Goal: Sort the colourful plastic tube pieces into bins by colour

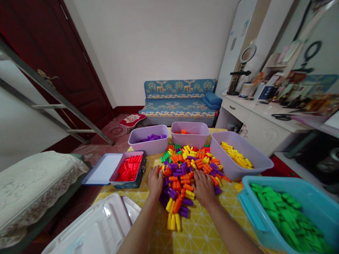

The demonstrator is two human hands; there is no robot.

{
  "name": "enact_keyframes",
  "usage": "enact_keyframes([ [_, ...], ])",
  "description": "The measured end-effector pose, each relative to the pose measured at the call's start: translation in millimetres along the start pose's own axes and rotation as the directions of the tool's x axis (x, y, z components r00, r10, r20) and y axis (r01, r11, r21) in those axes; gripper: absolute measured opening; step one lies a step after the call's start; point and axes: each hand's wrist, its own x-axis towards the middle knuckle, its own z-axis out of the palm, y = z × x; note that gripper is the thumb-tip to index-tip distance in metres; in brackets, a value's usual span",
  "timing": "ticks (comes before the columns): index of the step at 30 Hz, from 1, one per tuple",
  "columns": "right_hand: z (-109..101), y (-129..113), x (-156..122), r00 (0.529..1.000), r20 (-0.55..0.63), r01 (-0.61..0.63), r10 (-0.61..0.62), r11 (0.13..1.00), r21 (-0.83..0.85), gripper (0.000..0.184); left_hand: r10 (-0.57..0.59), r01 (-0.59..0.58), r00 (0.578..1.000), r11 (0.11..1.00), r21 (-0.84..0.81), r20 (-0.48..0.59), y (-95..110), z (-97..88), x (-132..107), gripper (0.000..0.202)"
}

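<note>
A heap of plastic building blocks in orange, purple, yellow and green is spread over the middle of the table. My left hand rests against the heap's left edge, fingers stretched forward and touching blocks there. On the right side of the heap lies my right hand, its fingers spread over orange and purple blocks. Neither hand visibly grips a block, though parts of the fingertips are hidden among them. Several yellow blocks form the heap's near end.
Lilac bins hold purple, orange and yellow blocks. A blue bin of green blocks stands right; a hinged box of red blocks, left. White lids lie front left on the yellow tablecloth's side.
</note>
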Motion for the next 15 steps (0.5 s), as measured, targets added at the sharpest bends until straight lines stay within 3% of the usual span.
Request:
enact_keyframes([
  [4,1,0,0,1.000,0.006,-0.010,0.010,1.000,0.010,0.046,-0.029,0.031,1.000,0.981,-0.190,0.011,19,19.8,-2,0.043],
  [8,-3,-1,0,0.999,0.019,-0.034,0.033,0.999,0.028,0.047,-0.002,0.016,0.999,0.924,-0.381,0.036,24,18.9,-3,0.048],
  [11,-7,-3,1,0.998,0.032,-0.049,0.047,0.998,0.048,0.049,0.045,-0.040,0.999,0.934,-0.355,0.005,16,10.9,-1,0.051],
  [15,-8,-3,2,0.998,0.035,-0.052,0.049,0.996,0.066,0.050,0.158,-0.149,0.987,0.971,-0.187,0.030,10,8.4,1,0.048],
])
